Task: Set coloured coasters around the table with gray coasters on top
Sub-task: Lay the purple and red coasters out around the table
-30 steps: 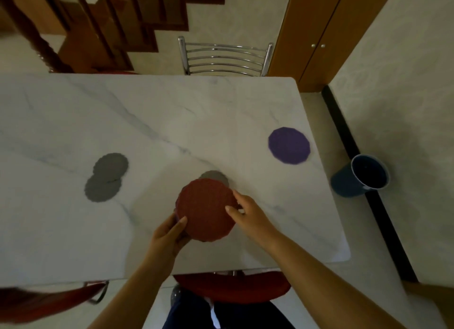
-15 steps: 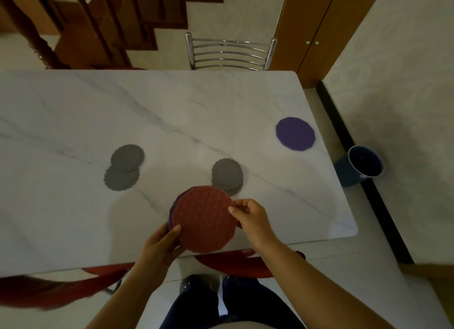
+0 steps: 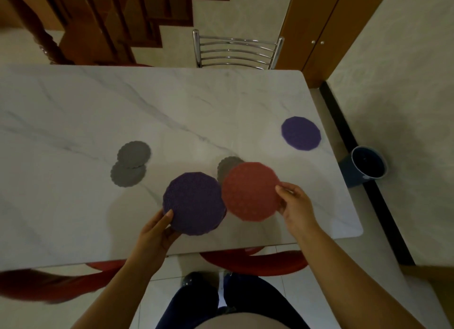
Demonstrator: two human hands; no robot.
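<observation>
Since half a second ago we have split the stack. Our right hand [image 3: 294, 205] now pinches the round red patterned coaster [image 3: 250, 191] by its right edge, just beside the round purple patterned coaster [image 3: 194, 203], which our left hand [image 3: 157, 232] grips at its lower-left rim. Both sit over the near part of the white marble tabletop [image 3: 73, 218]. Red partly hides a scalloped gray coaster [image 3: 227, 165]. Two overlapping gray coasters [image 3: 130, 165] lie further left, and a second purple coaster [image 3: 301, 133] lies near the right edge.
</observation>
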